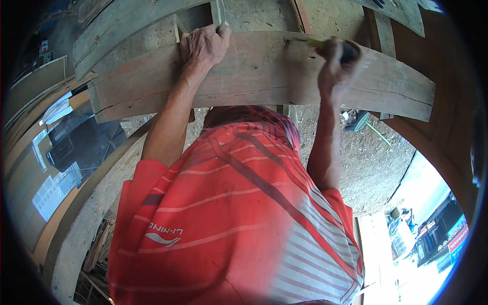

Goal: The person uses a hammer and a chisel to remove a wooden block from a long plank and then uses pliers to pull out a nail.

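Note:
A long, weathered wooden plank [254, 68] lies crosswise in front of my body, with cracks along its near edge. My left hand [206, 44] is closed over the plank's far edge, left of the middle; its fingertips are partly hidden. Over the right half of the plank my right hand [338, 66] is closed around a dark tool [349, 52], blurred by motion. A yellowish part [316, 42] sticks out leftward from that fist. The tool's exact kind cannot be made out. Beneath it a dark shadow falls on the wood.
Another grey board [127, 30] stretches across the far left, beyond the plank. Wooden strips [385, 38] pass below the plank at right. A green mesh object with a handle [361, 121] lies on the ground. Papers [56, 190] rest on a surface at left; scrap wood [99, 244] sits lower left.

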`<state>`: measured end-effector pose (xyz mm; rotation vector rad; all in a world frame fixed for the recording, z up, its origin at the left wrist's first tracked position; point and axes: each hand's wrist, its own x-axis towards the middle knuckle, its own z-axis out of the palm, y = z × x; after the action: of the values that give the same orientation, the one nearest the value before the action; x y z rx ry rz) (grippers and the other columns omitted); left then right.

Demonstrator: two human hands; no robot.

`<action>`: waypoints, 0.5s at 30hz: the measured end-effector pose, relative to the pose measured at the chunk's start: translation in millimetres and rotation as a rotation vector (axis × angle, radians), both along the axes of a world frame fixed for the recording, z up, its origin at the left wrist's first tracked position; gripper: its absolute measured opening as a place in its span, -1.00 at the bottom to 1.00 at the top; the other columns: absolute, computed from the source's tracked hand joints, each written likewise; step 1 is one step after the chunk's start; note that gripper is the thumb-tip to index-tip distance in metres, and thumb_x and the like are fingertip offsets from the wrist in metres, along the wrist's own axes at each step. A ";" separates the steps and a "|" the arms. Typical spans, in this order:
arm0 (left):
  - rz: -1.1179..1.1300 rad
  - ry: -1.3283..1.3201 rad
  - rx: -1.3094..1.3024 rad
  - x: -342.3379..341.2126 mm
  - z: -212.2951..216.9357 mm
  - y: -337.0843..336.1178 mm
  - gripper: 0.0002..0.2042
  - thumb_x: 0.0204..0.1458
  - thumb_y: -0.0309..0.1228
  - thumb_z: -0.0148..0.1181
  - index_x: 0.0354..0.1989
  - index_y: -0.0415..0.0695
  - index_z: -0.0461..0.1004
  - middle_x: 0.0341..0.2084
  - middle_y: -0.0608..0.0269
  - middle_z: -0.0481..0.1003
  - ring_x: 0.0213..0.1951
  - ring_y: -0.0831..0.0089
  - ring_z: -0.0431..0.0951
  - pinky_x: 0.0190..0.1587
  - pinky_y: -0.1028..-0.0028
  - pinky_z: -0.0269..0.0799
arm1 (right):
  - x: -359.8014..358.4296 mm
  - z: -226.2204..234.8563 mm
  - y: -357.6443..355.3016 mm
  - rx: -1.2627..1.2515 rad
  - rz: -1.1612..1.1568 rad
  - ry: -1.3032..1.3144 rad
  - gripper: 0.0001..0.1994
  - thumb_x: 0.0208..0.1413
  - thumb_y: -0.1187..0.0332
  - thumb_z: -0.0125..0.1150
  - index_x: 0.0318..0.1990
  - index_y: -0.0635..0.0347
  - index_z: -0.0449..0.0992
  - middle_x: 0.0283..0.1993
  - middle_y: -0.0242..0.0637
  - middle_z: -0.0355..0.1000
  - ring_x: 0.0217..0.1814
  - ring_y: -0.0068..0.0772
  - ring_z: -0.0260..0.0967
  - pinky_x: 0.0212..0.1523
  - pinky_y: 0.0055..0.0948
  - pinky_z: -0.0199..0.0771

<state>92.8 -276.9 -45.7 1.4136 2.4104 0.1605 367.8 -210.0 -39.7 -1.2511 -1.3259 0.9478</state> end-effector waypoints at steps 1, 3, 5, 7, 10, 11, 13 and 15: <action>0.005 -0.006 0.002 0.9 2.6 1.6 -0.46 0.30 0.09 -0.20 -0.28 -0.05 0.64 -0.32 -0.09 0.63 -0.15 -0.12 0.62 -0.02 0.00 0.38 | -1.8 -13.1 1.7 0.078 -0.076 -0.201 -0.46 0.27 0.17 0.34 0.11 0.39 0.22 -0.25 -0.10 0.47 -0.28 -0.31 0.58 -0.27 -0.33 0.79; 0.002 -0.004 0.020 -0.9 -4.7 1.9 -0.46 0.30 0.10 -0.20 -0.28 -0.05 0.63 -0.33 -0.09 0.63 -0.15 -0.13 0.62 -0.02 0.01 0.38 | 3.3 -5.3 2.1 0.041 -0.089 0.059 -0.48 0.27 0.18 0.33 0.11 0.38 0.22 -0.27 -0.10 0.49 -0.29 -0.32 0.58 -0.27 -0.34 0.78; 0.002 0.004 0.012 -4.0 -7.8 -3.5 -0.46 0.30 0.10 -0.20 -0.29 -0.05 0.63 -0.33 -0.09 0.63 -0.16 -0.13 0.62 -0.02 0.02 0.39 | 2.6 13.8 1.6 0.060 -0.122 0.213 -0.49 0.27 0.18 0.33 0.09 0.39 0.22 -0.27 -0.11 0.48 -0.29 -0.33 0.59 -0.27 -0.33 0.79; -0.006 0.008 0.015 -0.5 -2.8 1.1 -0.45 0.30 0.10 -0.20 -0.29 -0.05 0.63 -0.34 -0.09 0.63 -0.17 -0.14 0.62 -0.02 0.02 0.39 | 1.6 15.6 -1.5 0.034 -0.117 0.178 -0.48 0.28 0.17 0.33 0.08 0.40 0.22 -0.25 -0.12 0.49 -0.29 -0.35 0.58 -0.30 -0.40 0.72; -0.002 -0.012 0.027 -4.0 -3.8 -0.5 -0.45 0.30 0.11 -0.20 -0.30 -0.05 0.63 -0.34 -0.09 0.63 -0.18 -0.15 0.62 -0.02 0.03 0.39 | -2.3 -8.3 -1.1 0.104 -0.041 -0.401 -0.48 0.26 0.13 0.36 0.06 0.37 0.27 -0.21 -0.15 0.45 -0.24 -0.39 0.55 -0.30 -0.41 0.69; -0.002 -0.014 0.039 -1.9 -6.3 1.3 -0.45 0.30 0.11 -0.19 -0.30 -0.05 0.63 -0.34 -0.09 0.63 -0.18 -0.15 0.62 -0.03 0.03 0.39 | 1.2 -11.6 -3.6 0.026 -0.054 -0.096 -0.47 0.25 0.13 0.37 0.06 0.38 0.27 -0.21 -0.14 0.45 -0.24 -0.38 0.55 -0.29 -0.38 0.72; 0.016 0.000 0.045 -2.2 -10.3 -2.4 -0.45 0.30 0.11 -0.19 -0.31 -0.06 0.63 -0.34 -0.09 0.63 -0.18 -0.15 0.62 -0.03 0.01 0.40 | -7.6 3.3 -2.7 -0.004 -0.106 0.251 -0.47 0.24 0.14 0.37 0.06 0.38 0.26 -0.21 -0.14 0.44 -0.25 -0.37 0.55 -0.27 -0.33 0.78; 0.007 0.002 0.028 -0.6 -3.7 -0.2 -0.46 0.30 0.10 -0.19 -0.31 -0.06 0.63 -0.35 -0.09 0.63 -0.18 -0.15 0.62 -0.04 0.01 0.41 | -4.4 12.5 2.7 0.037 -0.188 0.318 -0.48 0.25 0.16 0.37 0.05 0.38 0.25 -0.21 -0.12 0.44 -0.25 -0.34 0.56 -0.26 -0.32 0.79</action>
<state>92.2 -277.1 -49.4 1.4186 2.4243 0.1957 363.4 -207.3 -27.2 -1.1207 -0.9561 0.9389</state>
